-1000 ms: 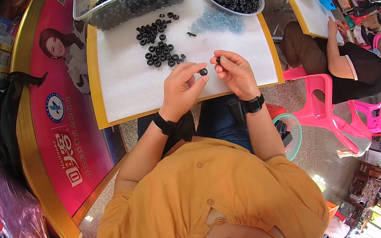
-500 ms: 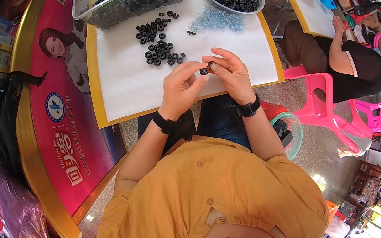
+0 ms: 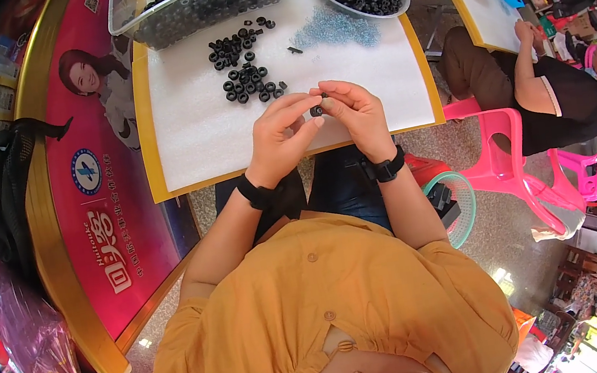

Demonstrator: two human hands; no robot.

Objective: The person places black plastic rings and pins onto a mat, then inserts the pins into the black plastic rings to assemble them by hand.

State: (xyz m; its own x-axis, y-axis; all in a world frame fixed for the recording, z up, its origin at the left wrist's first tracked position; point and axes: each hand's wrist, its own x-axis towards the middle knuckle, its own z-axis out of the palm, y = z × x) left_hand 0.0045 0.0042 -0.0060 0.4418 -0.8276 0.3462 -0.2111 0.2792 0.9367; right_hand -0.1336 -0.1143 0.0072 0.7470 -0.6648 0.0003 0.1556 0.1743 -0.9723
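Note:
Both my hands meet over the near part of a white sheet on the table. My left hand is closed, its thumb and fingertips pinching a small black ring-shaped part. My right hand is closed too, its thumb and index finger together on a small dark piece at the black part's upper right, mostly hidden by the fingertips. Beyond my left hand lie loose black ring-shaped parts in two loose clusters. A lone thin black piece lies farther off. Tiny pale-blue beads are spread beyond my right hand.
A clear plastic box and a round tub, both holding black parts, stand at the far edge. At right, a person sits at another table beside pink chairs. A green basket stands by my right arm.
My right index finger has come down from its raised position and closed toward the thumb. The fingertips of both hands are now closer together around the black part. The view has shifted slightly.

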